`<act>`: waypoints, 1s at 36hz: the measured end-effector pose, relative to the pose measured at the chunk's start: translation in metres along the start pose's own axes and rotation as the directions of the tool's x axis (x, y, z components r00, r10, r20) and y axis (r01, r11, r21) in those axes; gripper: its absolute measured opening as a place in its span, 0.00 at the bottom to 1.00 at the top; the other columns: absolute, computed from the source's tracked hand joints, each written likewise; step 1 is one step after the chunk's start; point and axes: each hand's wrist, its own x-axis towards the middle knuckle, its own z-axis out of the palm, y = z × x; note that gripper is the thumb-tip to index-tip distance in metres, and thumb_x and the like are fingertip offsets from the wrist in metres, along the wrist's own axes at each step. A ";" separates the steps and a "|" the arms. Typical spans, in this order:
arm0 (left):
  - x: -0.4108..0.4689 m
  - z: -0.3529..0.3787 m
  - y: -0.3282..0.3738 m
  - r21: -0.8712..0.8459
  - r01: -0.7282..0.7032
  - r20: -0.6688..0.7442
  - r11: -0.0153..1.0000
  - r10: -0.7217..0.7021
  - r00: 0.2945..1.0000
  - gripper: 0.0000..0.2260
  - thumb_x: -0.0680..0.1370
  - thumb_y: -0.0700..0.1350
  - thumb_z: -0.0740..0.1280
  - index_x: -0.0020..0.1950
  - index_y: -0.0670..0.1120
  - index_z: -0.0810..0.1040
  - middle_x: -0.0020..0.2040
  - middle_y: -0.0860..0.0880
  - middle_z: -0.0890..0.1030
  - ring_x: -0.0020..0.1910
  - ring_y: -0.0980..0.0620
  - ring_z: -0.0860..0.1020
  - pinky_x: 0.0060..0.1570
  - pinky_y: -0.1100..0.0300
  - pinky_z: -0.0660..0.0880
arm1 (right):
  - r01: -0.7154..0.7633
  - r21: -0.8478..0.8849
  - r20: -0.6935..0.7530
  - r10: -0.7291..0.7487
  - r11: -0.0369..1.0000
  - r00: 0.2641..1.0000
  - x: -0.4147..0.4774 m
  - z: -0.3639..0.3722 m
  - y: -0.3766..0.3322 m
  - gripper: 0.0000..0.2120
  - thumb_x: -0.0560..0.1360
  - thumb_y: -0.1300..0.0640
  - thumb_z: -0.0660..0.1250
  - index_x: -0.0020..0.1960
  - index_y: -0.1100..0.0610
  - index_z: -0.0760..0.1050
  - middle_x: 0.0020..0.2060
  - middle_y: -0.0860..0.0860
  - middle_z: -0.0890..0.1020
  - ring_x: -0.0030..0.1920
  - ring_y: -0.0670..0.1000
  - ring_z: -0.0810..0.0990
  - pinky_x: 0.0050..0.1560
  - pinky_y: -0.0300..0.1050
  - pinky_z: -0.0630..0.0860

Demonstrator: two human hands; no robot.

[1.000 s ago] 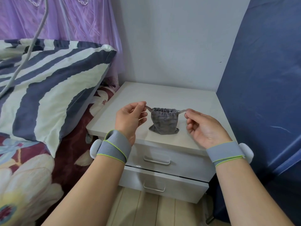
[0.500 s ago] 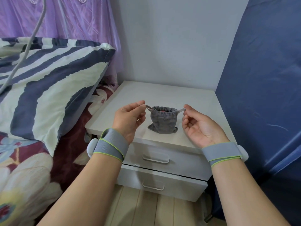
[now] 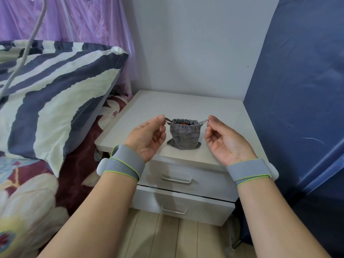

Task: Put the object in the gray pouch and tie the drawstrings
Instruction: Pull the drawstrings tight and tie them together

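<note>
A small gray pouch (image 3: pixel 184 135) stands upright near the front of the white nightstand top (image 3: pixel 186 103). Its mouth is gathered but slightly open, and a sliver of a red-orange object (image 3: pixel 184 124) shows inside. My left hand (image 3: pixel 147 138) pinches the left drawstring (image 3: pixel 168 120) between thumb and forefinger. My right hand (image 3: pixel 225 140) pinches the right drawstring (image 3: pixel 204 121) the same way. Both strings run taut outward from the pouch's rim. Both palms face up, one on each side of the pouch.
The nightstand has two drawers with handles, upper (image 3: pixel 176 179) and lower (image 3: pixel 174 210). A bed with a striped pillow (image 3: pixel 55 94) lies close on the left. A blue padded surface (image 3: pixel 297 90) stands on the right, a white wall behind, wooden floor below.
The pouch's mouth has loosened a little, so a red-orange object now shows inside. Both hands keep their pinch on the drawstrings in about the same place.
</note>
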 end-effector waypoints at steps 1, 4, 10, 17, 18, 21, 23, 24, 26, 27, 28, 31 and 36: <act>0.000 0.000 0.000 0.009 -0.001 0.003 1.000 0.001 1.000 0.02 0.76 0.42 0.71 0.48 0.46 0.81 0.38 0.50 0.81 0.33 0.57 0.75 0.34 0.66 0.78 | -0.004 0.008 0.006 0.004 1.000 1.000 0.000 0.000 0.000 0.06 0.75 0.68 0.66 0.47 0.59 0.79 0.35 0.51 0.78 0.33 0.45 0.76 0.34 0.33 0.77; -0.001 0.000 -0.002 0.020 -0.001 0.018 1.000 0.000 1.000 0.01 0.76 0.41 0.72 0.45 0.46 0.81 0.37 0.51 0.81 0.33 0.57 0.76 0.35 0.66 0.79 | -0.010 0.028 0.015 0.010 1.000 1.000 -0.001 0.001 0.001 0.06 0.76 0.68 0.66 0.48 0.59 0.79 0.36 0.52 0.78 0.33 0.45 0.76 0.34 0.34 0.77; -0.003 0.004 -0.003 -0.036 -0.004 0.056 0.999 0.006 0.998 0.03 0.77 0.38 0.70 0.47 0.45 0.82 0.35 0.51 0.83 0.31 0.58 0.79 0.37 0.67 0.80 | -0.014 0.063 0.033 0.012 0.998 0.999 0.001 0.003 0.004 0.06 0.76 0.67 0.66 0.48 0.58 0.79 0.36 0.51 0.78 0.33 0.45 0.76 0.33 0.34 0.76; -0.001 0.004 -0.004 -0.079 -0.015 0.046 0.997 0.019 0.999 0.03 0.78 0.39 0.69 0.47 0.46 0.81 0.38 0.51 0.81 0.34 0.58 0.79 0.40 0.67 0.79 | 0.081 0.032 0.003 -0.081 0.996 0.997 0.003 0.000 0.004 0.06 0.78 0.65 0.65 0.47 0.57 0.78 0.43 0.52 0.83 0.35 0.44 0.77 0.33 0.32 0.75; -0.001 0.004 -0.004 -0.085 -0.023 0.041 0.996 0.027 0.999 0.04 0.78 0.39 0.68 0.47 0.46 0.81 0.38 0.51 0.82 0.33 0.58 0.80 0.39 0.67 0.79 | 0.096 0.040 -0.001 -0.096 0.995 0.995 0.003 0.000 0.004 0.06 0.78 0.66 0.64 0.47 0.57 0.78 0.43 0.52 0.83 0.35 0.44 0.77 0.33 0.33 0.75; 0.000 0.004 -0.003 -0.092 -0.045 0.057 0.995 0.050 0.997 0.04 0.80 0.38 0.66 0.48 0.46 0.79 0.44 0.49 0.84 0.32 0.59 0.79 0.34 0.68 0.79 | 0.133 0.043 -0.027 -0.132 0.990 0.991 0.003 0.001 0.003 0.07 0.78 0.66 0.64 0.47 0.57 0.78 0.41 0.53 0.82 0.36 0.45 0.76 0.33 0.33 0.76; 0.000 0.004 -0.002 -0.092 -0.063 0.067 0.994 0.069 0.995 0.04 0.80 0.38 0.65 0.48 0.46 0.77 0.45 0.48 0.85 0.33 0.59 0.79 0.33 0.68 0.78 | 0.151 0.039 -0.050 -0.149 0.988 0.988 0.003 0.000 0.002 0.07 0.78 0.66 0.64 0.47 0.57 0.78 0.40 0.53 0.82 0.35 0.45 0.76 0.33 0.32 0.76; 0.000 0.004 -0.002 -0.089 -0.074 0.069 0.993 0.080 0.994 0.04 0.80 0.38 0.65 0.48 0.46 0.77 0.46 0.48 0.85 0.33 0.59 0.79 0.33 0.68 0.78 | 0.159 0.038 -0.057 -0.156 0.987 0.986 0.003 0.000 0.002 0.06 0.78 0.66 0.65 0.48 0.57 0.78 0.40 0.53 0.82 0.35 0.45 0.76 0.33 0.32 0.76; 0.002 0.004 -0.001 -0.081 -0.101 0.072 0.992 0.107 0.992 0.04 0.81 0.38 0.65 0.48 0.46 0.76 0.45 0.48 0.86 0.33 0.59 0.80 0.34 0.68 0.78 | 0.171 0.041 -0.065 -0.168 0.984 0.984 0.003 0.000 0.000 0.06 0.78 0.66 0.65 0.48 0.57 0.78 0.40 0.52 0.82 0.35 0.44 0.77 0.34 0.32 0.76; 0.003 0.003 0.000 -0.080 -0.115 0.073 0.990 0.121 0.990 0.03 0.81 0.38 0.64 0.49 0.46 0.76 0.45 0.48 0.86 0.33 0.59 0.80 0.34 0.68 0.78 | 0.176 0.042 -0.067 -0.173 0.983 0.983 0.004 0.000 -0.001 0.06 0.77 0.66 0.65 0.48 0.57 0.78 0.39 0.52 0.82 0.34 0.44 0.77 0.34 0.32 0.76; 0.003 0.002 0.000 -0.083 -0.129 0.070 0.988 0.135 0.988 0.03 0.81 0.39 0.65 0.50 0.45 0.76 0.44 0.48 0.86 0.33 0.59 0.80 0.34 0.68 0.78 | 0.182 0.044 -0.069 -0.179 0.982 0.981 0.004 -0.001 -0.002 0.06 0.77 0.66 0.65 0.48 0.57 0.79 0.39 0.52 0.82 0.34 0.44 0.77 0.34 0.32 0.76; 0.005 0.000 0.002 -0.092 -0.162 0.049 0.982 0.167 0.985 0.02 0.80 0.39 0.65 0.51 0.45 0.77 0.42 0.50 0.85 0.32 0.60 0.80 0.33 0.68 0.78 | 0.199 0.039 -0.075 -0.195 0.979 0.978 0.005 -0.002 -0.004 0.06 0.77 0.66 0.66 0.48 0.56 0.79 0.39 0.52 0.82 0.33 0.44 0.77 0.34 0.32 0.76; 0.007 -0.004 0.006 -0.104 -0.189 0.005 0.977 0.190 0.982 0.04 0.80 0.39 0.65 0.47 0.45 0.78 0.38 0.51 0.85 0.31 0.60 0.80 0.33 0.69 0.78 | 0.208 0.047 -0.091 -0.203 0.977 0.975 0.004 -0.006 -0.009 0.06 0.77 0.67 0.66 0.48 0.57 0.78 0.39 0.53 0.82 0.33 0.44 0.77 0.35 0.32 0.76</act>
